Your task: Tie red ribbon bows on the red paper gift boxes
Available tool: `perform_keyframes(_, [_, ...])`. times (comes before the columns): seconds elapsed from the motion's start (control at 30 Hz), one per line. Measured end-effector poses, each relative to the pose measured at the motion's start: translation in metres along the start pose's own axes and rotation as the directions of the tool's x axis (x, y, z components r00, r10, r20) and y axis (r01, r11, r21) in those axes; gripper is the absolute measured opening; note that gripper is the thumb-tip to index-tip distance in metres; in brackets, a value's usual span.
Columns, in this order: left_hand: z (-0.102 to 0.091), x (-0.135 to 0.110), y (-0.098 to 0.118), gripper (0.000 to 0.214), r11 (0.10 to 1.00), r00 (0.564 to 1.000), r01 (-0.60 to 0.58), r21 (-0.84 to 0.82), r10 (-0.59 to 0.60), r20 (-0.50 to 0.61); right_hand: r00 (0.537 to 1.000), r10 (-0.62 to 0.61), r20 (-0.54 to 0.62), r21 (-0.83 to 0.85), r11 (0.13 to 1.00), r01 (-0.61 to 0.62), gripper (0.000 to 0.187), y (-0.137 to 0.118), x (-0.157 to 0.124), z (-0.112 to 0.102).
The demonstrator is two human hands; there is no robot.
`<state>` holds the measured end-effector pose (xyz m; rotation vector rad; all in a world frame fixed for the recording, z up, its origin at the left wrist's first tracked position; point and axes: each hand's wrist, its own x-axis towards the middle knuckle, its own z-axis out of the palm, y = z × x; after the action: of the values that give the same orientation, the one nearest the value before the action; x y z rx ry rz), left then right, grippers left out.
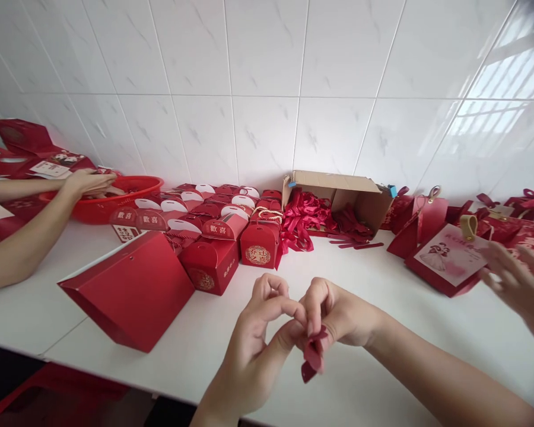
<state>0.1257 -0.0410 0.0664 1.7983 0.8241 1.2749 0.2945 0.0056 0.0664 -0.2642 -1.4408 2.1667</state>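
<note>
My left hand (258, 341) and my right hand (340, 311) meet above the front of the table, fingertips pinched together. Between them is a small dark red strap (312, 357), folded over, its end hanging below my fingers. Part of the strap is hidden by the fingertips. Left of my hands stands a large red gift bag (131, 290) with an open side, tilted on the tabletop. Dark red strips (355, 244) of a similar colour lie in front of the cardboard box (351, 181).
Red ribbons (307, 213) spill from the box. Rows of small red gift boxes (216, 261) fill the back middle. At left, a co-worker's hand (89, 182) reaches into a red basket (145, 181). Another person's hand (520, 279) is near red bags (449, 261) at right.
</note>
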Motion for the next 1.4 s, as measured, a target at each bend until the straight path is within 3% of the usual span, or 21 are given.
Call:
perform_keyframes(0.13, [0.002, 0.002, 0.000, 0.025, 0.999, 0.996, 0.050, 0.017, -0.048, -0.081, 0.994, -0.040, -0.097, 0.004, 0.999, 0.041, 0.016, -0.002, 0.002, 0.003])
perform_keyframes(0.2, [-0.006, 0.002, 0.004, 0.014, 0.981, 0.973, 0.008, 0.193, 0.036, -0.227, 0.985, -0.094, -0.143, 0.002, 0.995, 0.095, 0.019, -0.002, 0.003, 0.001])
perform_keyframes(0.23, [-0.013, 0.003, 0.006, 0.012, 0.952, 0.923, 0.003, 0.305, 0.115, -0.366, 0.980, -0.117, -0.161, -0.001, 0.993, 0.119, 0.019, -0.002, 0.003, -0.001])
perform_keyframes(0.27, [-0.022, 0.003, 0.009, 0.018, 0.912, 0.826, 0.037, 0.409, 0.202, -0.526, 0.975, -0.136, -0.174, -0.005, 0.991, 0.137, 0.019, -0.001, 0.003, -0.002])
perform_keyframes(0.3, [-0.034, 0.004, 0.011, 0.028, 0.870, 0.679, 0.111, 0.480, 0.286, -0.676, 0.974, -0.149, -0.172, -0.007, 0.989, 0.150, 0.017, 0.000, 0.003, -0.004])
perform_keyframes(0.33, [-0.048, 0.005, 0.012, 0.040, 0.841, 0.491, 0.215, 0.496, 0.346, -0.799, 0.974, -0.164, -0.155, -0.003, 0.986, 0.165, 0.015, 0.001, 0.002, -0.005])
perform_keyframes(0.37, [-0.063, 0.005, 0.012, 0.053, 0.818, 0.368, 0.319, 0.479, 0.359, -0.858, 0.974, -0.175, -0.141, 0.006, 0.984, 0.177, 0.014, 0.001, 0.002, -0.006])
perform_keyframes(0.4, [-0.078, 0.005, 0.011, 0.067, 0.799, 0.293, 0.403, 0.446, 0.349, -0.890, 0.974, -0.183, -0.134, 0.015, 0.982, 0.187, 0.013, 0.002, 0.001, -0.006])
perform_keyframes(0.47, [-0.106, 0.003, 0.005, 0.088, 0.779, 0.263, 0.523, 0.346, 0.239, -0.935, 0.971, -0.194, -0.140, 0.019, 0.980, 0.199, 0.012, 0.002, 0.000, -0.006])
perform_keyframes(0.53, [-0.124, -0.002, -0.003, 0.096, 0.809, 0.270, 0.538, 0.235, 0.099, -0.958, 0.969, -0.198, -0.149, 0.001, 0.980, 0.200, 0.013, 0.001, 0.000, -0.005])
perform_keyframes(0.6, [-0.131, -0.009, -0.006, 0.089, 0.881, 0.283, 0.448, 0.150, 0.020, -0.959, 0.968, -0.206, -0.141, -0.020, 0.979, 0.205, 0.013, 0.000, -0.001, -0.004])
perform_keyframes(0.7, [-0.119, -0.020, 0.006, 0.076, 0.953, 0.258, 0.265, 0.148, 0.078, -0.963, 0.963, -0.238, -0.124, -0.045, 0.971, 0.235, 0.013, -0.004, -0.005, 0.001])
perform_keyframes(0.77, [-0.103, -0.024, 0.021, 0.073, 0.975, 0.275, 0.179, 0.133, 0.080, -0.958, 0.954, -0.267, -0.136, -0.089, 0.962, 0.257, 0.014, -0.009, -0.008, 0.006])
perform_keyframes(0.83, [-0.084, -0.024, 0.035, 0.071, 0.991, 0.360, 0.124, 0.043, -0.004, -0.933, 0.926, -0.332, -0.177, -0.212, 0.932, 0.294, 0.016, -0.014, -0.011, 0.011])
perform_keyframes(0.97, [-0.045, -0.012, 0.043, 0.077, 0.992, 0.626, 0.101, -0.071, -0.119, -0.771, 0.873, -0.433, -0.224, -0.516, 0.812, 0.271, 0.021, -0.017, -0.012, 0.022])
perform_keyframes(1.03, [-0.027, -0.004, 0.038, 0.084, 0.995, 0.703, 0.070, -0.077, -0.104, -0.703, 0.871, -0.441, -0.217, -0.562, 0.786, 0.258, 0.019, -0.014, -0.008, 0.025])
perform_keyframes(1.13, [-0.008, 0.004, 0.024, 0.079, 0.997, 0.755, 0.009, -0.070, -0.053, -0.654, 0.828, -0.500, -0.254, -0.563, 0.772, 0.294, 0.014, -0.005, 0.002, 0.023])
perform_keyframes(1.23, [-0.001, 0.009, 0.007, 0.039, 0.997, 0.780, 0.046, -0.057, -0.072, -0.621, 0.753, -0.529, -0.391, -0.539, 0.795, 0.279, 0.010, 0.006, 0.011, 0.015])
perform_keyframes(1.3, [-0.001, 0.012, -0.005, 0.024, 0.994, 0.801, 0.104, -0.046, -0.110, -0.589, 0.738, -0.499, -0.454, -0.507, 0.826, 0.246, 0.009, 0.013, 0.015, 0.009])
perform_keyframes(1.4, [-0.005, 0.014, -0.018, 0.018, 0.991, 0.813, 0.128, 0.024, -0.091, -0.575, 0.736, -0.468, -0.489, -0.487, 0.847, 0.215, 0.010, 0.018, 0.016, 0.002])
